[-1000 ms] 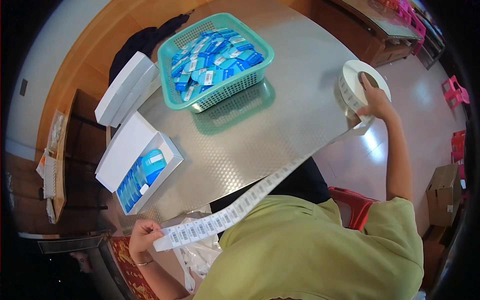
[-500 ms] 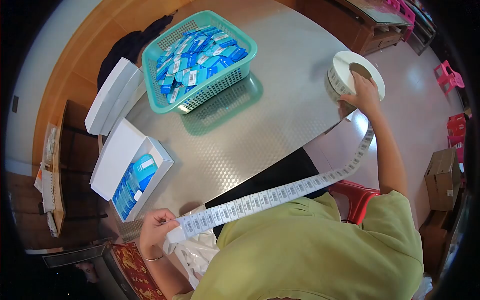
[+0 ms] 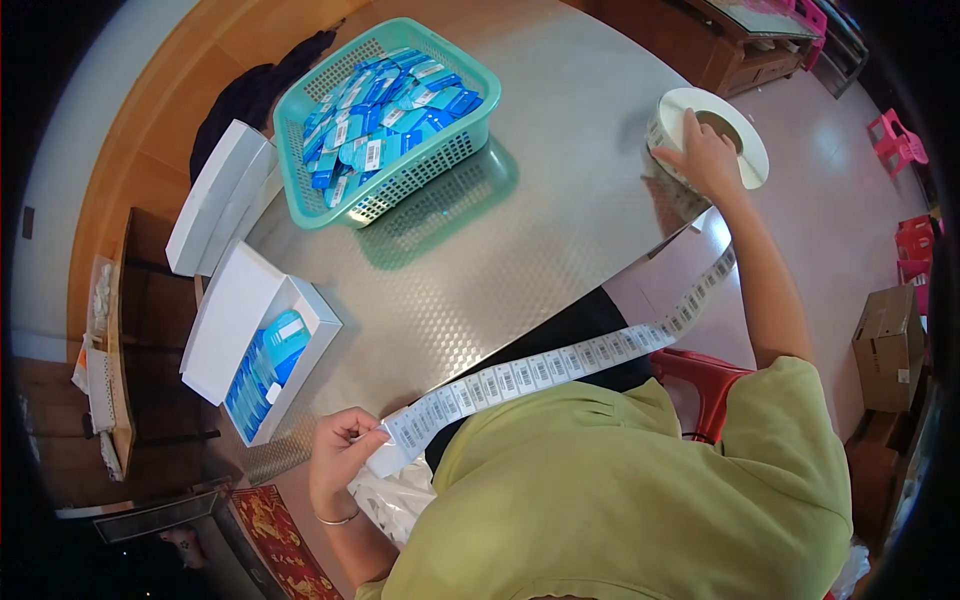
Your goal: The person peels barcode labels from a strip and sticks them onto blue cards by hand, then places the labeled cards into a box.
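Note:
Between its thumb and fingers, my left hand (image 3: 345,450) pinches the free end of a long strip of barcode labels (image 3: 530,375). The strip runs across my lap and rises past the table edge toward my right forearm. My right hand (image 3: 708,155) rests on the label roll (image 3: 750,130) at the table's right edge, fingers apart, with fingertips near the hole of its core. A green basket (image 3: 400,190) full of blue packets (image 3: 390,120) stands at the back left. Nearer me, an open white box (image 3: 310,320) holds more blue packets (image 3: 265,370).
The metal table (image 3: 560,160) lies before me. A closed-looking white box (image 3: 225,195) is behind the open one. White plastic bags (image 3: 400,500) are beside my lap. A red stool (image 3: 705,385), a cardboard box (image 3: 888,350) and pink stools (image 3: 898,140) stand on the right.
My left hand has moved right with the strip end. My right hand has gone from the strip's outlet side onto the roll's top, and the strip now hangs lower across my lap.

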A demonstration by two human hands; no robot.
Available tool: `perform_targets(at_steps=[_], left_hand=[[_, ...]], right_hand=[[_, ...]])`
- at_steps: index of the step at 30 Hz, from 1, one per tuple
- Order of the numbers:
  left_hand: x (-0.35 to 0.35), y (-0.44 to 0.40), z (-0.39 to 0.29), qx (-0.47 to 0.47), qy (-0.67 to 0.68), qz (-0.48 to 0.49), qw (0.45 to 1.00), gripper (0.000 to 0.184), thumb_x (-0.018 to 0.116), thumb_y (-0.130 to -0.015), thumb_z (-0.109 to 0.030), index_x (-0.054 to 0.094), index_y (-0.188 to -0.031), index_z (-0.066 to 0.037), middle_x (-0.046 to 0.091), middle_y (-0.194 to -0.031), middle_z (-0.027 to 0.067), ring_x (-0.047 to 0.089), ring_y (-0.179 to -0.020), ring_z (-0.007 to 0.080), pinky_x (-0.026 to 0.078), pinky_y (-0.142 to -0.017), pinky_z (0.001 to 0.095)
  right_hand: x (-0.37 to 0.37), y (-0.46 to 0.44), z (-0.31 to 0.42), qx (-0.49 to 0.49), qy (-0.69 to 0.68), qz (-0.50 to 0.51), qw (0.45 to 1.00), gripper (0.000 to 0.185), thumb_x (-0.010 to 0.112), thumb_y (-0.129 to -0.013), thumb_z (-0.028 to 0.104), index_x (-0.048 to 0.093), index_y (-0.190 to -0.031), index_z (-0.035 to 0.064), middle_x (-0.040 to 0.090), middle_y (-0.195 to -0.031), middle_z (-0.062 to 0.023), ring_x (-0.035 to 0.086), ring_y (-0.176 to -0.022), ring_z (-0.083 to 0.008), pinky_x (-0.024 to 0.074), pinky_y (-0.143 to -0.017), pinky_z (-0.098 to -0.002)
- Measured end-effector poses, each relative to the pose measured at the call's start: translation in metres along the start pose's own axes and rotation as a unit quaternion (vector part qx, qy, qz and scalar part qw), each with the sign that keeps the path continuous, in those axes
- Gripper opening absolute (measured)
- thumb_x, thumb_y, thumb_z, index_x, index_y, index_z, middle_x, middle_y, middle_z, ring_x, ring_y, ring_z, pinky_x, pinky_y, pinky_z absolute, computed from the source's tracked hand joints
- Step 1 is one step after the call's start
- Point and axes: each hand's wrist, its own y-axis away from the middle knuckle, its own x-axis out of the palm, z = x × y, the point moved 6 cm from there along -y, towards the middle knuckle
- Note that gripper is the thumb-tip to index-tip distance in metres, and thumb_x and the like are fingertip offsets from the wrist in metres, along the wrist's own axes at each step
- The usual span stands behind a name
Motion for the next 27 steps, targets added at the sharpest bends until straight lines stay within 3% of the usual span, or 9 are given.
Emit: perform_targets(at_steps=[6,9,12,16,17,20,27], left_hand=[[0.003,-0.001,0.008,-0.005,0.014,-0.006,1.000,0.006,0.071,-0.083,-0.001,0.064,-0.082,0.000,0.060,-0.068,-0.0034,0.049,-0.061,0.0008,0.036,-0.054,0.0176],[0.001,-0.003,0.012,-0.014,0.024,-0.004,1.000,0.006,0.071,-0.083,-0.001,0.064,-0.082,0.000,0.060,-0.068,-0.0039,0.047,-0.061,0.0003,0.034,-0.054,0.0173],[0.000,-0.002,0.013,-0.018,0.025,0.001,1.000,0.007,0.071,-0.083,-0.001,0.064,-0.082,0.000,0.061,-0.070,-0.0031,0.049,-0.062,0.0004,0.036,-0.055,0.0171],[0.002,0.000,0.007,-0.016,0.022,0.005,1.000,0.007,0.072,-0.082,-0.001,0.065,-0.082,0.000,0.062,-0.071,-0.0022,0.051,-0.063,0.0010,0.038,-0.057,0.0173],[0.003,0.000,0.006,-0.012,0.020,0.005,1.000,0.007,0.072,-0.082,-0.001,0.065,-0.082,0.000,0.063,-0.071,-0.0020,0.051,-0.064,0.0011,0.039,-0.057,0.0174],[0.003,0.004,0.004,-0.005,0.004,0.005,1.000,0.007,0.072,-0.082,-0.001,0.065,-0.082,0.001,0.062,-0.071,-0.0019,0.051,-0.064,0.0016,0.039,-0.058,0.0179],[0.001,0.008,0.012,-0.020,-0.001,0.001,1.000,0.008,0.073,-0.081,-0.001,0.065,-0.081,0.001,0.061,-0.070,-0.0020,0.051,-0.064,0.0019,0.039,-0.057,0.0185]], right_hand=[[-0.011,0.010,-0.014,-0.058,-0.034,0.024,0.997,0.096,0.077,-0.073,0.039,0.029,-0.147,0.0015,0.060,-0.120,-0.0226,0.057,-0.113,-0.0371,0.0370,-0.103,-0.0495],[-0.020,0.017,-0.030,-0.107,-0.074,0.091,0.987,0.102,0.080,-0.068,0.031,0.024,-0.150,0.0109,0.060,-0.123,-0.0202,0.055,-0.118,-0.0366,0.0349,-0.105,-0.0518],[-0.017,0.022,-0.052,-0.131,-0.024,0.135,0.982,0.107,0.081,-0.065,0.029,0.020,-0.152,0.0188,0.060,-0.123,-0.0178,0.053,-0.121,-0.0360,0.0323,-0.106,-0.0571],[-0.020,0.026,-0.022,-0.128,-0.069,0.078,0.986,0.106,0.082,-0.067,0.036,0.021,-0.152,0.0185,0.060,-0.118,-0.0201,0.053,-0.118,-0.0392,0.0332,-0.102,-0.0618],[-0.017,0.023,-0.013,-0.101,-0.052,0.048,0.992,0.103,0.079,-0.071,0.044,0.022,-0.152,0.0147,0.060,-0.114,-0.0228,0.055,-0.113,-0.0400,0.0350,-0.100,-0.0616],[-0.013,0.016,0.005,-0.007,0.004,0.040,0.999,0.100,0.075,-0.074,0.050,0.024,-0.150,0.0109,0.061,-0.110,-0.0236,0.059,-0.107,-0.0384,0.0365,-0.097,-0.0607],[0.000,0.015,-0.006,-0.009,0.022,-0.036,0.999,0.094,0.071,-0.077,0.053,0.028,-0.149,0.0100,0.064,-0.102,-0.0206,0.063,-0.098,-0.0365,0.0384,-0.094,-0.0588]])
